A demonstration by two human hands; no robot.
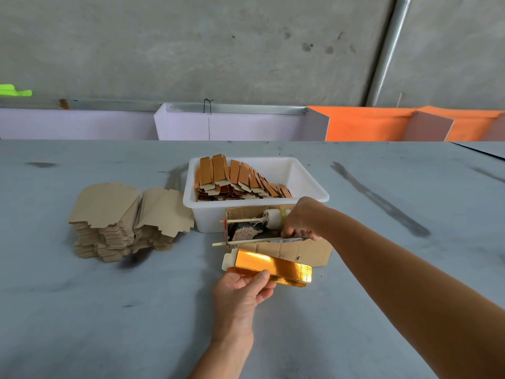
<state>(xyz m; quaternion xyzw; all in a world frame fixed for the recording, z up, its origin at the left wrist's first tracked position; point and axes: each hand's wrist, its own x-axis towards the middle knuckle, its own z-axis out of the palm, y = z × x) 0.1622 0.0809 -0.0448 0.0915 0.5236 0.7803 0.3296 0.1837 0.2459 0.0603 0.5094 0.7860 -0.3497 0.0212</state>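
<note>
Right forearm [410,283] crosses the grey bench [109,310] toward a cardboard box [314,251], where the right hand [303,221] pinches a thin strip [293,238], likely tape, at the near wall. Just this side of the box, the gold carton [276,265] lies with its long axis left to right. The left hand [240,294] grips its left half, thumb on top, and its free right end is nearer the right hand.

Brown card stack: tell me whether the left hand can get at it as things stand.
Probably yes: only bare table lies between the left hand and the brown card stack. But it grips the gold carton, so grasping needs that set down.
</note>
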